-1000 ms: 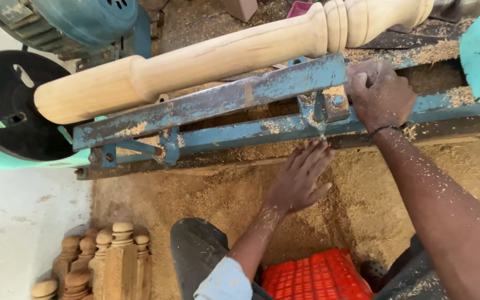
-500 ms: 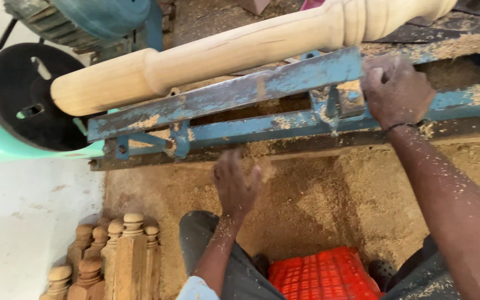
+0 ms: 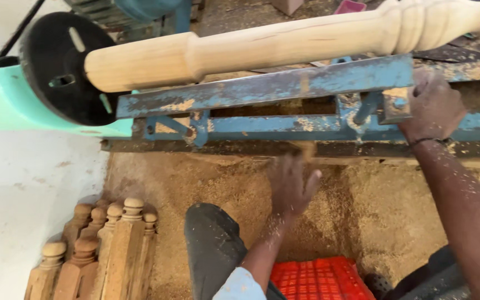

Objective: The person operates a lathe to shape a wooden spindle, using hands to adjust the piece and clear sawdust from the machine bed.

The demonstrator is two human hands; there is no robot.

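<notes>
Clamp is gripped by the closed right hand, best turned firmly; left hand, blurred, hangs open and empty over sawdust.

Left hand now lifted off the sawdust, blurred, nearer the blue lathe bed

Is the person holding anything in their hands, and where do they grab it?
The right hand grips the blue tool rest by its clamp bracket. The left hand is blurred above sawdust; holding nothing I can see.
</notes>
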